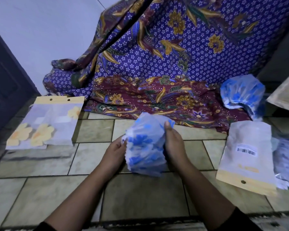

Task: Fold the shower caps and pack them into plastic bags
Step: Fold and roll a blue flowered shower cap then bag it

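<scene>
I hold a white shower cap with blue flowers [144, 144] above the tiled floor, bunched between both hands. My left hand [116, 151] grips its left edge with curled fingers. My right hand [173, 144] grips its right side, thumb up near the top. A second blue-and-white cap [242, 92] lies at the right by the cloth. Plastic bags with yellow flowers [47, 124] lie flat at the left. Another plastic bag with a barcode label [248, 155] lies at the right, yellow header toward me.
A purple and maroon batik cloth [157, 64] hangs and spreads across the back. A dark door [5, 84] stands at the left. More crumpled plastic [285, 160] lies at the far right edge. Beige floor tiles [140, 197] lie below my arms.
</scene>
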